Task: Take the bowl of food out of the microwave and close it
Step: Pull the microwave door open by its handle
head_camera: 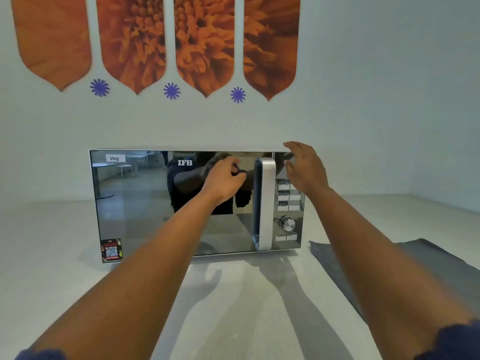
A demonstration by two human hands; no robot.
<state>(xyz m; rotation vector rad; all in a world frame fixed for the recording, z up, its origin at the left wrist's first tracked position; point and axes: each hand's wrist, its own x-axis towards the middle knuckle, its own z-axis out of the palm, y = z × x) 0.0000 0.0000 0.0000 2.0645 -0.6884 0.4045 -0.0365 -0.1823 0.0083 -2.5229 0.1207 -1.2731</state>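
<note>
One shut microwave (155, 203), contents hidden; left hand (224, 179) fingers (237, 168) curled empty, right hand (306, 170) fingers (292, 146) apart.

Head camera looks forward, slightly down, near the microwave (135, 203).

Pale grey-white wall (389, 74). Four orange flower-print panels (205, 45), pointed lower ends. Three purple starburst decals (171, 90) between tips. Pale worktop (52, 242), soft shadows. Grey cloth (415, 261) lying at right.
</note>
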